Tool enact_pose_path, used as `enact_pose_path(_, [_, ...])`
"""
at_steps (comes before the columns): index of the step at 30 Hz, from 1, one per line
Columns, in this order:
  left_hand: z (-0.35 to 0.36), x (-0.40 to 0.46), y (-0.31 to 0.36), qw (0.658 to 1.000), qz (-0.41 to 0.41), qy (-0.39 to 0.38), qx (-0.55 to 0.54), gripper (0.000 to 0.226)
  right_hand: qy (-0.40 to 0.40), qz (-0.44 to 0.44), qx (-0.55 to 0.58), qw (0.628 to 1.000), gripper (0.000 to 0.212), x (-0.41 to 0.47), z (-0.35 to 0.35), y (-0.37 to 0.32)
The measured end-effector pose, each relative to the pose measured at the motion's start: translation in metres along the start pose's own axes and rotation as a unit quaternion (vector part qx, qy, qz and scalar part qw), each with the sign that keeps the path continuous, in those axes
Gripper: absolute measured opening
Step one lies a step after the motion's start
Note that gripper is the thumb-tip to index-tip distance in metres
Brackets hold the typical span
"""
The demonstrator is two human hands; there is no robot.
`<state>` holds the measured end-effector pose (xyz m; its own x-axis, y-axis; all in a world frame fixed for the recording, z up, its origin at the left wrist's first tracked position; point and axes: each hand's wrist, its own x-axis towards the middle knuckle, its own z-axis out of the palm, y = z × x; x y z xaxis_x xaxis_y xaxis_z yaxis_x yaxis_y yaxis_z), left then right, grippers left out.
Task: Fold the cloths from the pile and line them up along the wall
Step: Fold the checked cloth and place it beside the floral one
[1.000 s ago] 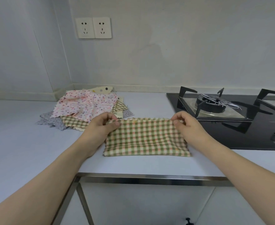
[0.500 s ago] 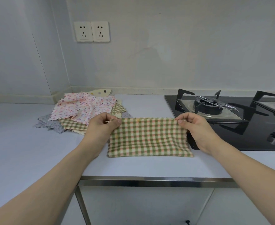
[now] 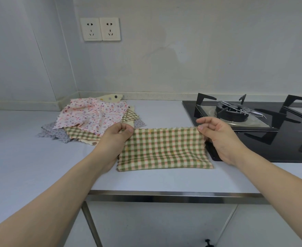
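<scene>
A green, pink and cream checked cloth [image 3: 164, 148] lies folded in half near the counter's front edge, its far edge lifted slightly. My left hand [image 3: 113, 139] pinches its far left corner. My right hand [image 3: 217, 136] pinches its far right corner, over the hob's near left corner. The pile of cloths [image 3: 91, 118] sits to the left toward the wall, with a pink dotted cloth on top and checked, grey and cream dotted ones under it.
A black glass gas hob [image 3: 253, 125] with pan supports fills the right side of the white counter [image 3: 22, 157]. Two wall sockets [image 3: 100, 29] sit above the pile. The counter's metal front edge [image 3: 164, 196] runs below the cloth.
Both hands have lifted the cloth's far edge a little and shifted it slightly right; the right corner now reaches over the hob's edge. The pile has not moved.
</scene>
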<state>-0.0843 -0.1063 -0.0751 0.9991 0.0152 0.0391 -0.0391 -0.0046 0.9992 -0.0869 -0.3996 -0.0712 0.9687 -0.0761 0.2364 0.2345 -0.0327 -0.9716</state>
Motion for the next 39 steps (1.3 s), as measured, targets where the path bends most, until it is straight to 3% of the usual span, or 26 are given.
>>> enact_pose_path(9, [0.005, -0.003, 0.006, 0.997, -0.036, -0.012, 0.071, 0.014, 0.011, -0.002, -0.046, 0.999, 0.014, -0.002, 0.006, 0.0])
enact_pose_path(14, [0.001, -0.003, 0.005, 0.994, -0.019, -0.001, 0.112, 0.014, -0.026, 0.005, -0.078, 0.997, 0.024, -0.001, 0.004, 0.001])
enact_pose_path(19, [0.002, -0.003, 0.006, 0.989, 0.009, 0.016, 0.145, 0.009, -0.001, -0.01, -0.098, 0.995, 0.019, 0.001, 0.004, 0.004])
enact_pose_path(24, [0.009, -0.009, 0.011, 0.976, 0.067, 0.016, 0.207, 0.018, 0.013, -0.02, -0.111, 0.994, 0.013, 0.0, 0.004, 0.003])
enact_pose_path(27, [0.003, -0.006, 0.024, 0.984, 0.025, 0.012, 0.178, 0.019, 0.013, -0.009, -0.128, 0.992, 0.013, 0.003, 0.008, 0.0])
enact_pose_path(31, [-0.008, -0.003, 0.038, 0.98, -0.073, -0.004, 0.186, 0.02, -0.005, 0.009, -0.243, 0.97, 0.01, 0.026, 0.027, -0.008])
enact_pose_path(33, [-0.009, -0.005, 0.035, 0.958, -0.054, 0.03, 0.279, 0.018, -0.015, -0.013, -0.328, 0.945, 0.008, 0.039, 0.042, -0.007])
enact_pose_path(36, [-0.002, -0.013, 0.023, 0.819, 0.111, 0.117, 0.551, 0.027, -0.051, -0.042, -0.468, 0.881, 0.012, 0.052, 0.063, -0.003])
enact_pose_path(37, [0.004, -0.016, 0.02, 0.801, 0.182, 0.126, 0.557, 0.029, -0.066, -0.047, -0.503, 0.86, 0.013, 0.056, 0.067, -0.001])
enact_pose_path(39, [0.016, -0.023, 0.018, 0.817, 0.264, 0.076, 0.507, 0.03, -0.08, -0.044, -0.532, 0.842, 0.016, 0.063, 0.071, 0.001])
